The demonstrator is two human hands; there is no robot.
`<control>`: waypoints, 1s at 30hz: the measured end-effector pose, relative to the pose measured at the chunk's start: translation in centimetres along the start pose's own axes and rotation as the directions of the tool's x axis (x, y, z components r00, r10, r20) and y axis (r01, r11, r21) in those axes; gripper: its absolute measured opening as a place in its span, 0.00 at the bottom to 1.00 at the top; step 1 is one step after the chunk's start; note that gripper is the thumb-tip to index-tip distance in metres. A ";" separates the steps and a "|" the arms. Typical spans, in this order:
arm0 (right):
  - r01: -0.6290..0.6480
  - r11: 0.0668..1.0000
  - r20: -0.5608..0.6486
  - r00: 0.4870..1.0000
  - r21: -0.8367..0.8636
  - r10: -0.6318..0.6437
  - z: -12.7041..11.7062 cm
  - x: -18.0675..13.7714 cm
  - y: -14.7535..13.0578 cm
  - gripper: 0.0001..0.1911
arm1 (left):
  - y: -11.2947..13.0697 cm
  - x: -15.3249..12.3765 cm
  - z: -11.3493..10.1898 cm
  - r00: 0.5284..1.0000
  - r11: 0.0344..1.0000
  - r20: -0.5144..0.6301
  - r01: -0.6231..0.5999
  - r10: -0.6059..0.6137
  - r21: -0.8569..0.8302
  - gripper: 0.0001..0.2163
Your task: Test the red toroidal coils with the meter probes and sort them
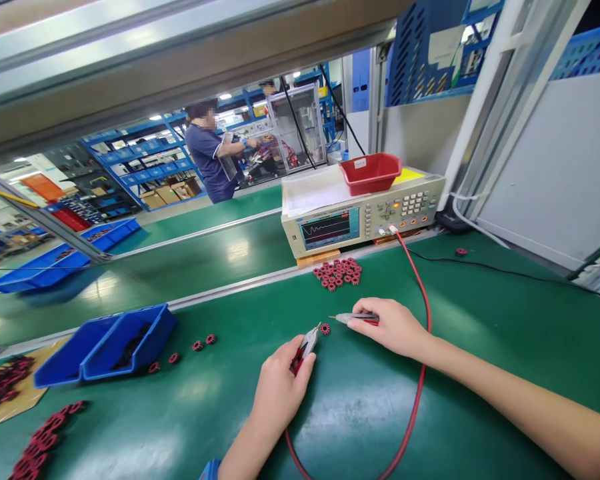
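Note:
My left hand (281, 380) is closed around a grey test probe (310, 340) with red on its grip, its thin metal tip angled up and right. Just right of that tip lies a small ring-shaped coil core (325, 329), wound in red with a dark centre. My right hand (387, 325) pinches a second grey test probe (349, 317), whose brass-coloured tip points left, above and apart from the ring. Whether the left tip touches the ring I cannot tell. A red cable (424, 380) loops under my right forearm and up to the tester (330, 230).
A cluster of similar rings (337, 272) lies before the tester, which carries a red bin (373, 175). Blue bins (93, 357), several loose rings (174, 359) and a row of rings (43, 440) are at left. A black cable (505, 268) runs right. Beyond, a person (210, 153) stands working.

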State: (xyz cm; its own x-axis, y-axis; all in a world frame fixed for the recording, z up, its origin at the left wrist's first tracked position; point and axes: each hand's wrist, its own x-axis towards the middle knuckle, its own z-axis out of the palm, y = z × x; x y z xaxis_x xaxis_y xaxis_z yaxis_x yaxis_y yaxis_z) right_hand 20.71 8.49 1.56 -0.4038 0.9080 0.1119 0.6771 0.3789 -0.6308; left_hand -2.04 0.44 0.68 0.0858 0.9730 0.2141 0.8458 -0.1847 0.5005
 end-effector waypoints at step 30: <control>0.025 0.999 -0.005 1.000 -0.036 -0.025 0.2 -0.2 -0.2 0.11 | -0.1 -0.2 0.0 0.998 0.997 -0.002 -0.060 0.061 0.049 0.13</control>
State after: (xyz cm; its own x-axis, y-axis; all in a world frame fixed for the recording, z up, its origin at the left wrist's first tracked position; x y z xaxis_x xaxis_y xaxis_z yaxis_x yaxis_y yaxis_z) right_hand 20.54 8.19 1.46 -0.4178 0.8990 0.1313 0.6883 0.4075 -0.6002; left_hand -2.17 0.31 0.60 0.1357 0.9598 0.2457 0.8637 -0.2361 0.4452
